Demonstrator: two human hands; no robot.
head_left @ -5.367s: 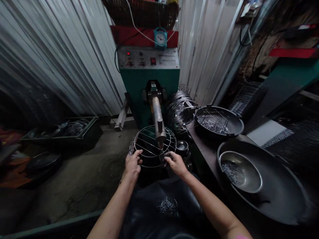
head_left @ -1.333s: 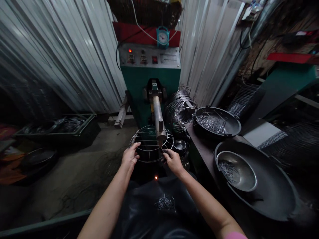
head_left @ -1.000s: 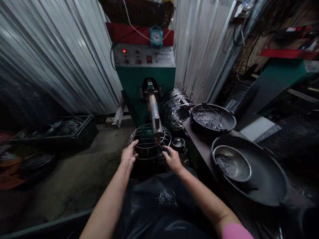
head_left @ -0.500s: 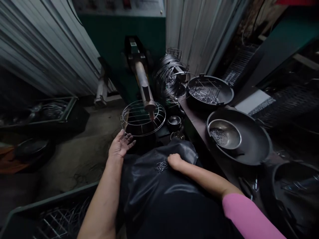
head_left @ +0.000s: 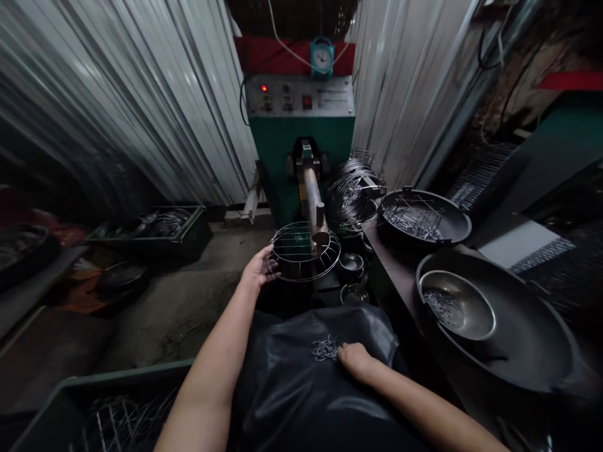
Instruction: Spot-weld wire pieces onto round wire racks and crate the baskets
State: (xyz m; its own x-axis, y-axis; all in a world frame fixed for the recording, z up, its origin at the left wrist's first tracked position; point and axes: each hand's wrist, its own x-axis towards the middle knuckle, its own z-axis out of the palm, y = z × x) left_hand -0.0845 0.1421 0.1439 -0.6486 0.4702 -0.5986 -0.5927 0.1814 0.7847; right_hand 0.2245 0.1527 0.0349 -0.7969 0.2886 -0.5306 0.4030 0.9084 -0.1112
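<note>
A round wire rack (head_left: 294, 276) sits under the arm of a green machine (head_left: 325, 135), in front of me. My left hand (head_left: 264, 269) is at its left rim, thumb up against the wire and the other fingers curled beneath. A small heap of short wire pieces (head_left: 324, 349) lies on the black apron (head_left: 292, 389) over my lap. My right hand (head_left: 352, 359) is closed at the right edge of that heap; whatever its fingertips pinch is too small to make out.
To the right, a large black pan (head_left: 522, 326) holds a metal bowl (head_left: 478, 314) of wire pieces. Behind it is another pan (head_left: 464, 225) with wire parts. Green crates (head_left: 195, 220) stand at left and lower left. A wire coil (head_left: 353, 188) is beside the machine.
The view has tilted up, showing the machine's panel and a clock. My left hand has closed in on the rack's rim from an open pose. My right hand stays by the heap.
</note>
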